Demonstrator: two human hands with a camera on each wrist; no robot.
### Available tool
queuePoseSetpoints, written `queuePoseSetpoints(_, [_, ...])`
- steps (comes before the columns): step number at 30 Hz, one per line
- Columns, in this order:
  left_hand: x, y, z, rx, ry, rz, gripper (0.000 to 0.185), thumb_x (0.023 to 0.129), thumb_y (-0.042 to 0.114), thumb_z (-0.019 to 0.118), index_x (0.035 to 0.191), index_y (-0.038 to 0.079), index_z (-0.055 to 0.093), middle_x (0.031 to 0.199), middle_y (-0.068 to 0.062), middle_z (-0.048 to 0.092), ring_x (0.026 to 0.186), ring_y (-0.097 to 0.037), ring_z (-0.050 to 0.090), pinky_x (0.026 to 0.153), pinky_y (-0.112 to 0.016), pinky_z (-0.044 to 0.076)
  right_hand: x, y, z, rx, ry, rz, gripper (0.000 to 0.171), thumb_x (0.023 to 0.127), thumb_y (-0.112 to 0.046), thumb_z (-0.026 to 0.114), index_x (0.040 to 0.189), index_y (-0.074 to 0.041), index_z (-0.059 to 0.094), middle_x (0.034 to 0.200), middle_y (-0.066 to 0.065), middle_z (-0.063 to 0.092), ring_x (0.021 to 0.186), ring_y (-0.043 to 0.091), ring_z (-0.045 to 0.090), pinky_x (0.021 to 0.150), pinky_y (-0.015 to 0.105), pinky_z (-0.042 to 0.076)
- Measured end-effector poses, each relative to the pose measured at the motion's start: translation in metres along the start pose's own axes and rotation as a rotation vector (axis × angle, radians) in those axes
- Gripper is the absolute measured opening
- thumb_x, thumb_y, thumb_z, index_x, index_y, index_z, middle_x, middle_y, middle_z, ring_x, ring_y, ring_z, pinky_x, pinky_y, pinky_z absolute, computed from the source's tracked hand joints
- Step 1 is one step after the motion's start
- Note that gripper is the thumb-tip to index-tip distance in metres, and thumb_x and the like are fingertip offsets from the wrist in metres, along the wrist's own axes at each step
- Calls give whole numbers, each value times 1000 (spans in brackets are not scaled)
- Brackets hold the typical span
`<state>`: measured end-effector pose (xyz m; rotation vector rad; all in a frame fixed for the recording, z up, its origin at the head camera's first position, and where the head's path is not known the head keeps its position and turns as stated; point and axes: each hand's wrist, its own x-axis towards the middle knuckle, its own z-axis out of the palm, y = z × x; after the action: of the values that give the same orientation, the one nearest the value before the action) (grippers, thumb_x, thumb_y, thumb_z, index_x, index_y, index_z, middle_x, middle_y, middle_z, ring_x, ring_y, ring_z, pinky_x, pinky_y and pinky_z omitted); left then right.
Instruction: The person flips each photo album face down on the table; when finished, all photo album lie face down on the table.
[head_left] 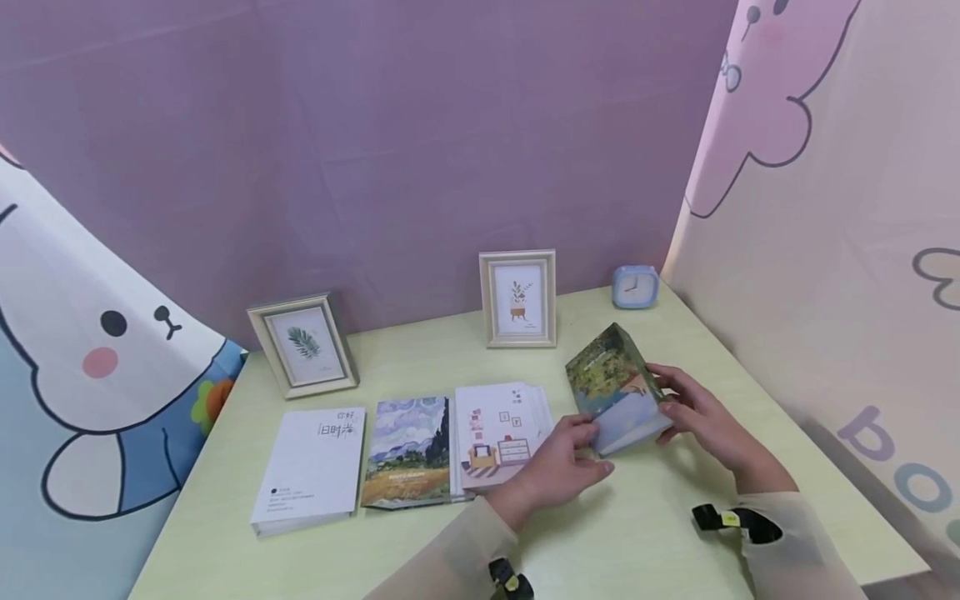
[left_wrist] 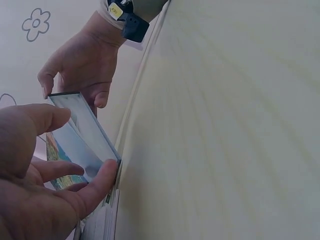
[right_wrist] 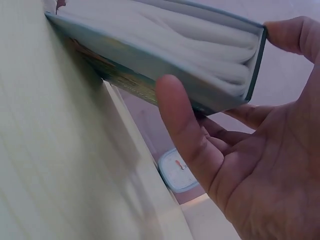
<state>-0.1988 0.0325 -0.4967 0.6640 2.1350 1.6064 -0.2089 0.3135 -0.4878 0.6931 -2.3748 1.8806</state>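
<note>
A: Album (head_left: 603, 387) where?
B: Tilted over counter (head_left: 637, 542), R of white-cover book (head_left: 491, 425). R hand (head_left: 697, 417) grips its R side; L hand (head_left: 557, 471) at near corner, can't tell if pinching or just touching.
A: Obscured?
B: Cover title (head_left: 598, 360) too small to read; some R fingertips behind album in R wrist view.
A: View diffs?
B: R wrist shows white inner sleeves (right_wrist: 200, 47), unseen from head; clock (right_wrist: 175, 172) there part-blocked by R hand, whole in head view.

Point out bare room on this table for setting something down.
The table is bare between the leaf frame and plant frame, behind the landscape book, and in front of the white book, left of the left sleeve. It's crowded around the illustrated book, with the landscape book close on its left, the left hand, right hand and held album on its right.
</note>
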Motion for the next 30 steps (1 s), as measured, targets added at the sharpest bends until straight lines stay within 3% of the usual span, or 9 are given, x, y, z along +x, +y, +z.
queuePoseSetpoints(7, [2, -3, 1, -7, 7, -6, 70, 95, 15, 78, 153, -7, 44, 162, -10, 33, 135, -29, 54, 97, -18, 54, 0, 0, 1, -70, 59, 32, 45, 109, -5, 52, 151, 7, 40, 147, 29, 43, 98, 12, 68, 67, 49, 65])
queuePoseSetpoints(11, [2, -4, 1, -4, -3, -10, 71, 96, 17, 77, 155, -5, 44, 163, -10, 30, 136, -28, 53, 101, -19, 52, 1, 0, 1, -218, 114, 90, 45, 107, -10, 58, 148, 4, 48, 146, 28, 49, 100, 12, 64, 67, 40, 64])
queuePoseSetpoints(16, [1, -4, 1, -22, -6, -28, 71, 95, 17, 78, 155, -4, 45, 168, -13, 21, 133, -28, 57, 101, -20, 53, 3, 1, 0, -391, 159, 172, 45, 104, -16, 64, 144, 1, 56, 136, 23, 62, 109, 25, 60, 74, 28, 57])
queuePoseSetpoints(24, [0, -1, 3, -8, 1, -42, 69, 95, 15, 78, 152, -5, 47, 171, -17, 15, 132, -30, 59, 104, -24, 52, 5, 8, 1, -403, 138, 323, 52, 101, -21, 69, 144, 4, 53, 130, 24, 62, 111, 38, 61, 78, 35, 57])
queuePoseSetpoints(30, [1, 0, 3, -55, 10, -55, 67, 92, 11, 80, 149, -6, 50, 167, -14, 24, 128, -28, 60, 102, -25, 54, 5, 16, 0, -470, 114, 347, 62, 99, -25, 71, 147, 7, 48, 127, 26, 63, 108, 37, 61, 80, 38, 55])
